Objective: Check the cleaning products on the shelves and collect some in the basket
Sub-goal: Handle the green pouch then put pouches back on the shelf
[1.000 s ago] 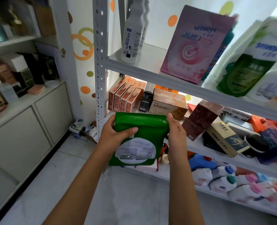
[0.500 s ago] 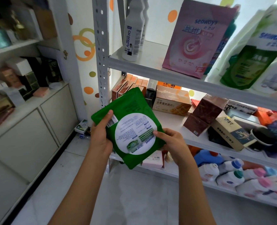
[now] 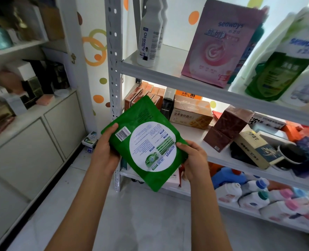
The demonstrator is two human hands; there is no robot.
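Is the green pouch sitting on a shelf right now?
No, both hands, left and right, hold the green pouch in front of the shelves.

The pouch (image 3: 146, 142) sits before the shelf post (image 3: 113, 69), left hand (image 3: 104, 153) on its left edge, right hand (image 3: 195, 160) on its right; a bottle (image 3: 149, 38) stands on the shelf right of that post.

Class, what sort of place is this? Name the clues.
Probably a small shop or stockroom: metal shelving stacked with cleaning bottles, a pink detergent pouch and boxed goods.
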